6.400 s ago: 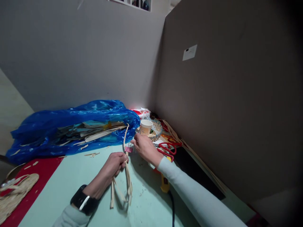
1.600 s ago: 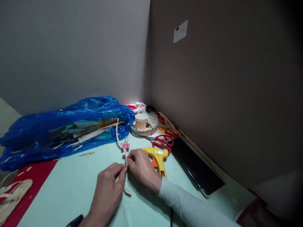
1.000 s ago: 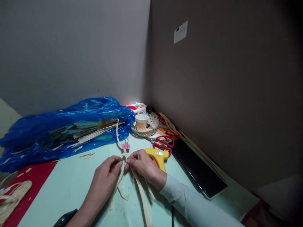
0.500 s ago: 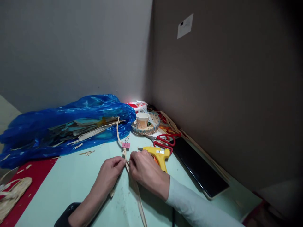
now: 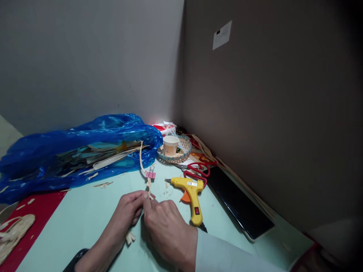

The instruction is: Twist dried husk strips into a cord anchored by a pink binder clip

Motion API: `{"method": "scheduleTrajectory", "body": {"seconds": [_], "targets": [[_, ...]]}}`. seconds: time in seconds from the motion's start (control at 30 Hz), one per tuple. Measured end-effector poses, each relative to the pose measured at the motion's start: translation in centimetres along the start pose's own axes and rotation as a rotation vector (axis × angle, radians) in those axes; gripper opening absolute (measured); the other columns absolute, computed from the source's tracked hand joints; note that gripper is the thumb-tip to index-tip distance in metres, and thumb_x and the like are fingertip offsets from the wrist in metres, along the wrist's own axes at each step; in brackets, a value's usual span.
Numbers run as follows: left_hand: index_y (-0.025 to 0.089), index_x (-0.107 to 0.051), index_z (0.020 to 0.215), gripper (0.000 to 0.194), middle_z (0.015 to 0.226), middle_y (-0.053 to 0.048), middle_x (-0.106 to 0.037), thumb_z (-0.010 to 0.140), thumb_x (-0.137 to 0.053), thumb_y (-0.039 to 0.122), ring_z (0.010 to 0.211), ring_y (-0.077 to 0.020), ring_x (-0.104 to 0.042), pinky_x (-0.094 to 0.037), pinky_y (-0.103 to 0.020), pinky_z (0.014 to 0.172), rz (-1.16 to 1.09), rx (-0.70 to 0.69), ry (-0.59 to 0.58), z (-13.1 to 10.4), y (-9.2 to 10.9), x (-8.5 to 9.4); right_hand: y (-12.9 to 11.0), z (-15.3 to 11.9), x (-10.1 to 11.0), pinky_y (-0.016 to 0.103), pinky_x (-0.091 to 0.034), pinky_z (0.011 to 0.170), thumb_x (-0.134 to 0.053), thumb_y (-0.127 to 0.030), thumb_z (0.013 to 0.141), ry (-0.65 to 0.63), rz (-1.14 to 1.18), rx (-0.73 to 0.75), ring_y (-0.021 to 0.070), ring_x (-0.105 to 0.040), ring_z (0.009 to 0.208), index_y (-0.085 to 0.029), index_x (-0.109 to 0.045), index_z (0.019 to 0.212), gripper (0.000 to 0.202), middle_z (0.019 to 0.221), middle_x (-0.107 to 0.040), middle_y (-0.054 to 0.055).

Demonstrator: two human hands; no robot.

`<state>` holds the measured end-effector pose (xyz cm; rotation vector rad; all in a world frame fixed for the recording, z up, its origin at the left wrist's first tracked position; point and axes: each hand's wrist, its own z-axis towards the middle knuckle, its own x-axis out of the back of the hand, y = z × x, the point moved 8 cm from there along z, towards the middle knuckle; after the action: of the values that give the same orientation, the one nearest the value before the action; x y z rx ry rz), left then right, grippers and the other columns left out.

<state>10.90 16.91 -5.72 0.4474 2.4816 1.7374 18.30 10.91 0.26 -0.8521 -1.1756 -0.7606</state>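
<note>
A narrow braid of pale strips [image 5: 149, 184] runs from a pink binder clip [image 5: 151, 175] down to my hands, its far end curving up by the blue bag. My left hand [image 5: 129, 207] pinches the near end of the braid between thumb and finger. Close against it on the right, my right hand [image 5: 167, 224] has its fingers closed at the same strips, back of the hand toward me. Loose strip ends [image 5: 130, 238] poke out below my left hand. Most of the strips under my right hand are hidden.
A yellow glue gun [image 5: 193, 192] lies right of my hands, with red-handled scissors [image 5: 198, 170] behind it. A black tablet [image 5: 238, 202] is farther right. A paper cup [image 5: 170, 146] stands in a woven basket [image 5: 185, 151]. A blue plastic bag [image 5: 76, 136] of strips covers the back left.
My right hand has moved nearer me and slightly left, uncovering the glue gun's handle. The long strip that trailed toward me is no longer visible. My left hand still pinches the braid.
</note>
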Motion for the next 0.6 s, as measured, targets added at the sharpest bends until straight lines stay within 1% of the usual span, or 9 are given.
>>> {"method": "scheduleTrajectory", "body": {"seconds": [0.07, 0.13, 0.17, 0.23, 0.3, 0.33, 0.4, 0.5, 0.6], "targets": [[0.015, -0.064, 0.07, 0.03, 0.045, 0.009, -0.039, 0.062, -0.07, 0.043, 0.04, -0.0044, -0.02, -0.012, -0.019, 0.04, -0.021, -0.011, 0.011, -0.2, 0.3, 0.0, 0.0, 0.0, 0.0, 0.033, -0.033, 0.054, -0.043, -0.005, 0.084, -0.006, -0.008, 0.005, 0.024, -0.06, 0.069, -0.005, -0.056, 0.111, 0.03, 0.088, -0.065, 0.013], [0.014, -0.063, 0.064, 0.027, 0.05, 0.007, -0.046, 0.058, -0.074, 0.038, 0.043, -0.004, -0.026, -0.014, -0.017, 0.041, -0.035, -0.025, 0.024, -0.3, 0.6, 0.0, 1.0, 0.2, 0.4, 0.033, -0.033, 0.056, -0.045, -0.013, 0.087, 0.013, 0.051, -0.048, 0.0232, -0.061, 0.067, -0.01, -0.059, 0.103, 0.022, 0.083, -0.067, 0.01], [0.014, -0.061, 0.062, 0.027, 0.05, 0.007, -0.046, 0.057, -0.075, 0.037, 0.043, -0.0037, -0.027, -0.014, -0.017, 0.041, -0.045, -0.031, 0.024, -0.4, 0.7, 0.0, 1.7, 0.3, 0.8, 0.032, -0.033, 0.057, -0.045, -0.018, 0.09, 0.039, 0.099, -0.089, 0.0225, -0.061, 0.067, -0.014, -0.061, 0.096, 0.018, 0.081, -0.067, 0.009], [0.015, -0.059, 0.06, 0.03, 0.047, 0.009, -0.04, 0.058, -0.076, 0.04, 0.042, -0.0032, -0.024, -0.013, -0.017, 0.041, -0.058, -0.033, 0.009, -0.4, 0.7, -0.1, 3.4, 0.6, 1.9, 0.031, -0.034, 0.061, -0.043, -0.027, 0.093, 0.122, 0.201, -0.186, 0.0209, -0.061, 0.07, -0.017, -0.061, 0.086, 0.022, 0.08, -0.067, 0.007], [0.015, -0.058, 0.06, 0.034, 0.043, 0.012, -0.032, 0.061, -0.074, 0.046, 0.04, -0.0029, -0.019, -0.01, -0.018, 0.04, -0.061, -0.027, -0.018, -0.3, 0.6, -0.3, 5.0, 0.7, 2.4, 0.029, -0.035, 0.064, -0.042, -0.027, 0.094, 0.185, 0.307, -0.266, 0.0202, -0.061, 0.077, -0.017, -0.062, 0.087, 0.024, 0.084, -0.068, 0.008], [0.015, -0.058, 0.061, 0.036, 0.041, 0.013, -0.029, 0.061, -0.073, 0.048, 0.039, -0.0028, -0.016, -0.009, -0.018, 0.04, -0.062, -0.023, -0.031, -0.3, 0.5, -0.4, 5.5, 0.8, 2.3, 0.029, -0.036, 0.066, -0.042, -0.026, 0.093, 0.189, 0.366, -0.285, 0.0204, -0.061, 0.081, -0.016, -0.062, 0.09, 0.022, 0.087, -0.068, 0.008], [0.016, -0.058, 0.063, 0.038, 0.041, 0.011, -0.035, 0.061, -0.073, 0.051, 0.039, -0.0025, -0.018, -0.009, -0.018, 0.04, -0.063, -0.02, -0.053, -0.2, 0.5, -0.6, 5.9, 1.2, 1.3, 0.027, -0.037, 0.067, -0.041, -0.025, 0.093, 0.138, 0.517, -0.279, 0.0199, -0.06, 0.085, -0.016, -0.062, 0.092, 0.023, 0.086, -0.068, 0.009], [0.016, -0.057, 0.065, 0.039, 0.044, 0.007, -0.046, 0.059, -0.072, 0.052, 0.038, -0.0025, -0.021, -0.009, -0.018, 0.041, -0.056, -0.018, -0.073, -0.3, 0.6, -0.8, 5.6, 1.7, -1.0, 0.023, -0.037, 0.061, -0.035, -0.02, 0.093, 0.002, 0.766, -0.251, 0.0148, -0.06, 0.07, -0.016, -0.059, 0.086, 0.025, 0.07, -0.065, 0.004], [0.017, -0.057, 0.064, 0.037, 0.041, 0.011, -0.035, 0.06, -0.07, 0.051, 0.038, -0.0032, -0.017, -0.009, -0.018, 0.041, -0.019, -0.026, -0.075, -0.3, 0.7, -0.9, 5.8, 2.1, -2.0, 0.022, -0.033, 0.056, -0.038, -0.018, 0.09, -0.03, 0.823, -0.28, 0.012, -0.053, 0.059, -0.016, -0.056, 0.075, 0.023, 0.062, -0.06, 0.001]]}}
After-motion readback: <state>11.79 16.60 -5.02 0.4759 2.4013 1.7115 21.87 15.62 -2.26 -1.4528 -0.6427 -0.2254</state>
